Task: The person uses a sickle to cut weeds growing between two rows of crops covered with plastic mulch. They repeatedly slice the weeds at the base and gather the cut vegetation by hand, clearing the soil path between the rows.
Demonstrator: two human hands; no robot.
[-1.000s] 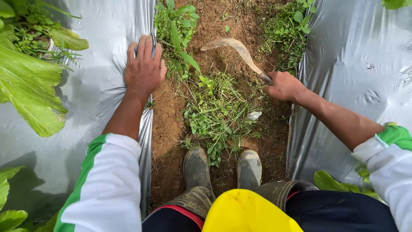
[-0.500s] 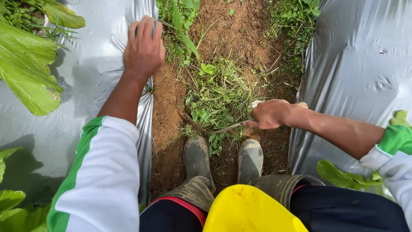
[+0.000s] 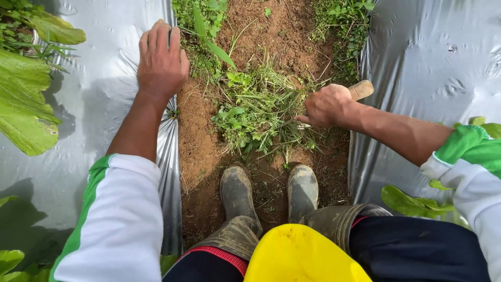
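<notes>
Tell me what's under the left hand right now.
The left hand lies flat, palm down, on the silver plastic sheet beside the soil furrow. Wrinkled sheet shows around it; whatever lies beneath the palm and the plastic is covered.

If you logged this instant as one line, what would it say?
left hand: flat on silver plastic mulch sheet | right hand: gripping wooden-handled sickle | blade: hidden in loose green weed pile | muddy rubber boots: on brown soil

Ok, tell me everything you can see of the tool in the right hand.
The sickle shows mostly as a pale wooden handle end sticking out past the right hand, which is closed around it. A short bit of metal shows at the thumb side; the rest of the blade is buried in the pile of cut weeds on the soil strip between the two silver plastic sheets.
</notes>
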